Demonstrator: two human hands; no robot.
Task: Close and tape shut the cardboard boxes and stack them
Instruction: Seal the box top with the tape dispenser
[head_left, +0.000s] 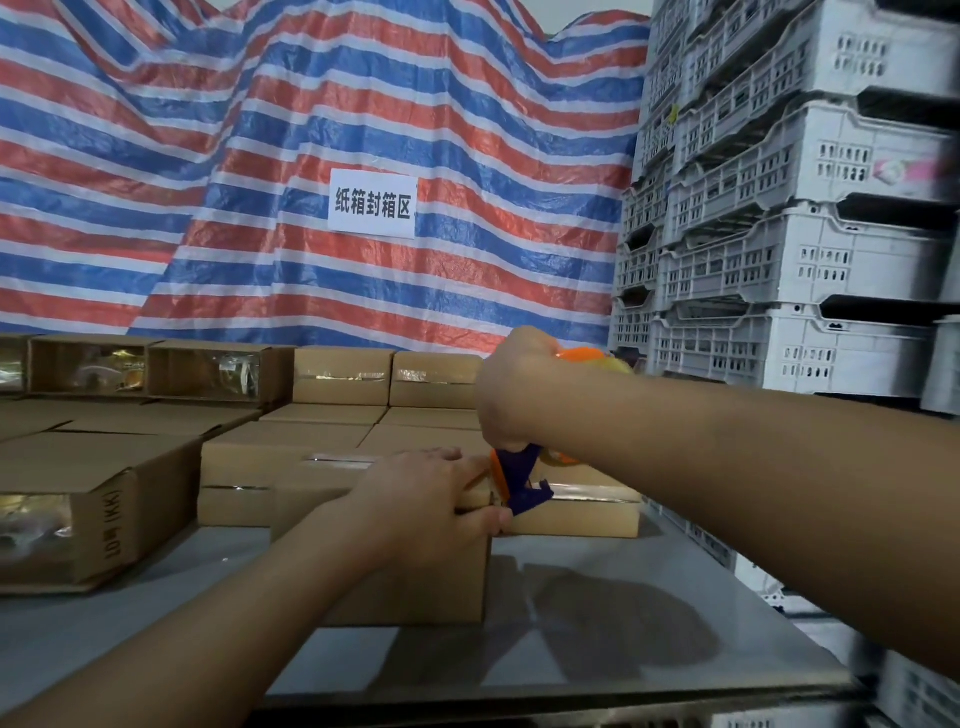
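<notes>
The left hand (436, 493) grips the near box (395, 577) at its top right edge. The right hand (519, 389) grips the tape dispenser (524, 478) against it.

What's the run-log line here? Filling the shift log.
left hand holds cardboard box | right hand grips tape dispenser at box edge | step: taping

Behind and above the hands, hung across the whole back as a wall: a rumpled striped tarpaulin (218, 171) in red, blue and white. Pinned on it, above the hands, a white paper sign (372, 203) with black Chinese characters. Right of the hands, stacked high: pale grey slotted plastic crates (789, 228). Beneath the hands, a smooth grey tabletop (597, 634), dull shadows on it, soft even light.
</notes>
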